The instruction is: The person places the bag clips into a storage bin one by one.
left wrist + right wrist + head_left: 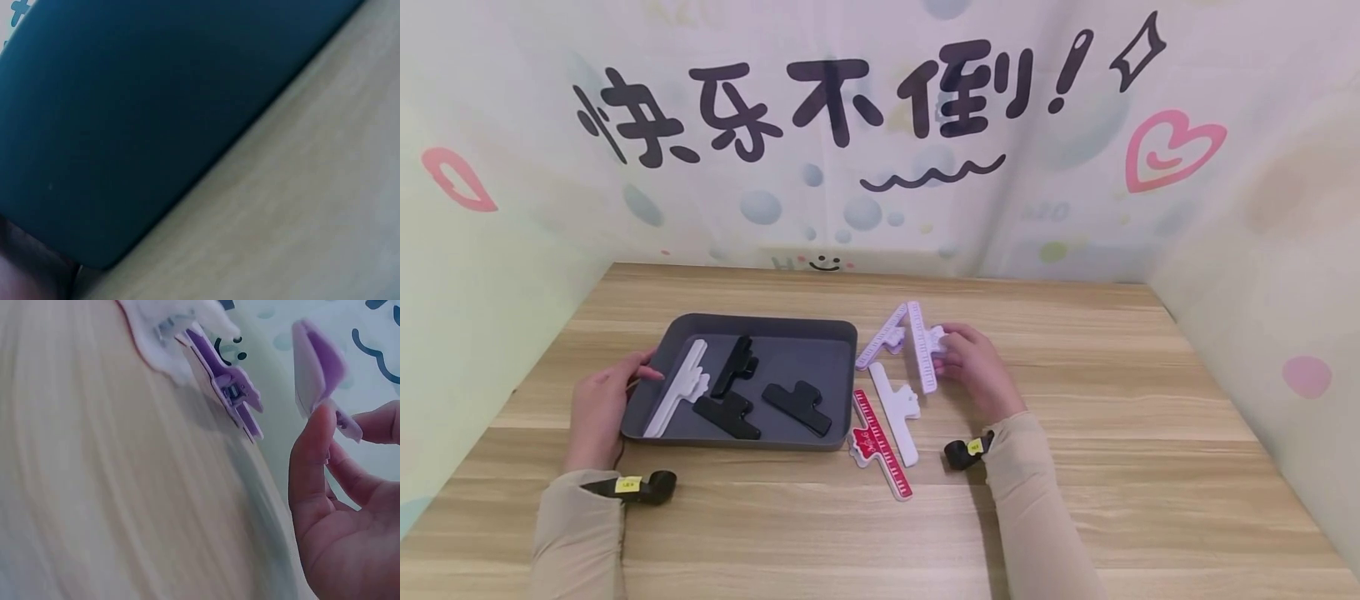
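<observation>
Wears long beige slvs (1037, 508), blk wrist cams (662, 487) w/ sm yel labels (628, 484)

Both forearms reach in from the lower edge of the head view, clad in beige sleeves. The left forearm (578, 537) enters between 7 and 8 o'clock and runs towards 12; its left grip (598, 408) is bent inward at the fingers, which aim towards 1 or 2. In the left wrist view only a dim slice of it shows, at 8 o'clock. The right forearm (1037, 508) enters near 5 o'clock and slants towards 11; its right grip (976, 367) pinches, thumb (309, 462) raised opposite bent fingers.
</observation>
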Available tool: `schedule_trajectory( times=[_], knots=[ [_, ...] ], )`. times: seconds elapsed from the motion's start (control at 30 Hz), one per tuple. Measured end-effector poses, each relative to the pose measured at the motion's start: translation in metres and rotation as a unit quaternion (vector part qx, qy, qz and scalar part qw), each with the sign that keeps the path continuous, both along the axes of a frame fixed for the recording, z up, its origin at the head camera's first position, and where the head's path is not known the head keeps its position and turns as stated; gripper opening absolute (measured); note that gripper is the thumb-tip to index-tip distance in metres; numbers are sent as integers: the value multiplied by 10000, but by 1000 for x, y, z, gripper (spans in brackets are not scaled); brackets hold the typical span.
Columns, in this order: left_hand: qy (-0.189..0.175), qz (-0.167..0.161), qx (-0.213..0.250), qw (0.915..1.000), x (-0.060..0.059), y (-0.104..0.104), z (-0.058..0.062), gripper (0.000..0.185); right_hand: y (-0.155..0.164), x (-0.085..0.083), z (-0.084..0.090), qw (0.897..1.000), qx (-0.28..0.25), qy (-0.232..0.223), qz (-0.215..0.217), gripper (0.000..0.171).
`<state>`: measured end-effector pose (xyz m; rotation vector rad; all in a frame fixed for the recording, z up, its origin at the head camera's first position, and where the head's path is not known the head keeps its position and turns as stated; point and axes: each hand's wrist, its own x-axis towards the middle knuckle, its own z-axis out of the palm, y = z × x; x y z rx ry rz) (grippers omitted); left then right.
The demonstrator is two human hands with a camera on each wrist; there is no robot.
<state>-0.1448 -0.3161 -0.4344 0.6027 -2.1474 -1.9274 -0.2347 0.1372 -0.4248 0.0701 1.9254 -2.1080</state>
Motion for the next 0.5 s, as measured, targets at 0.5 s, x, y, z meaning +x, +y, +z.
schedule_trajectory(
  times=[0.5],
  knots=[
    [9, -7, -30, 10000, 1, 0, 1, 53, -18, 3, 11, 9993, 356, 85, 108, 35]
  ],
)
